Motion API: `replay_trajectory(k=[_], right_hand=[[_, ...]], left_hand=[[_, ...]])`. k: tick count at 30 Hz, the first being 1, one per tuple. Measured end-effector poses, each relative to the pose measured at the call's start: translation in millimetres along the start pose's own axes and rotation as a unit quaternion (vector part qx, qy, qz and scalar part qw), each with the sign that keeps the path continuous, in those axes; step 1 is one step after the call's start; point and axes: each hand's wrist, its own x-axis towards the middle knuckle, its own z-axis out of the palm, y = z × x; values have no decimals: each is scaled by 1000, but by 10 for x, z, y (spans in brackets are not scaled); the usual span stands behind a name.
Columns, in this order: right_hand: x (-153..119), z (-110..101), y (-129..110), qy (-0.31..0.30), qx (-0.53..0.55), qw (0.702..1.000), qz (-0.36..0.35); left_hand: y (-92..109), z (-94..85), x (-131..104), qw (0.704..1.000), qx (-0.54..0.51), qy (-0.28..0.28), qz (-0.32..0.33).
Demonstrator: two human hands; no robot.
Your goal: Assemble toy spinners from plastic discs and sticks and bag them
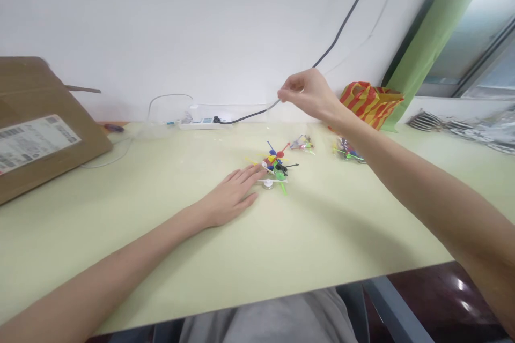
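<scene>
My left hand (231, 195) lies flat on the table with its fingers stretched out. Its fingertips touch a small pile of colourful plastic arrow spinners (280, 155), red, blue, yellow, green, black and white, with round hubs and thin pointers. A white spinner (267, 184) lies at the near side of this pile. Raised above and beyond the pile, my right hand (308, 94) has its thumb and fingers pinched together. Just below those fingertips, a short stretch of the dark cable behind looks paler; whatever the pinch holds, if anything, I cannot make out.
Clear bags of similar pieces (303, 143) lie behind the pile, another bag (348, 150) further right. A cardboard box (44, 118) stands left. By the wall are a power strip (205, 124) with a black cable (338, 37) and a red-yellow striped bag (368, 104).
</scene>
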Motion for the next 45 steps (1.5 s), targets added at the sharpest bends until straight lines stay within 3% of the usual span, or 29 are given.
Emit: replay_trajectory(k=[5, 8, 11, 13, 17, 20, 26, 30, 32, 34, 38, 45], right_hand=[[60, -128, -77, 25, -3, 1000, -2], [12, -208, -95, 115, 41, 992, 6], [-220, -153, -95, 240, 119, 963, 26], [-487, 17, -103, 271, 191, 941, 64], [-1091, 550, -226, 162, 312, 912, 211], [-1392, 822, -404, 84, 383, 888, 240], [-1545, 795, -532, -95, 386, 902, 166], [-1520, 750, -402, -107, 360, 913, 162], [-1502, 751, -338, -72, 365, 910, 181], [-1488, 749, -299, -38, 368, 908, 195], [-1480, 728, -294, -13, 351, 916, 195], [-1458, 675, -319, -32, 353, 915, 194]], left_hand=[[7, 5, -7, 1000, 4, -9, -1], [4, 15, -1, 1000, 11, -3, -11], [33, -16, 16, 996, 18, 77, -37], [86, -73, 25, 988, -9, 147, -53], [226, -199, 21, 952, -215, 203, -78], [277, -229, 8, 904, -362, 206, -97], [193, -228, 10, 824, -478, 278, -122], [136, -243, 9, 786, -546, 257, -134], [139, -235, 5, 801, -543, 219, -129], [170, -220, 3, 838, -502, 176, -125], [268, -213, 0, 892, -404, 157, -128], [191, -254, -22, 898, -383, 179, -125]])
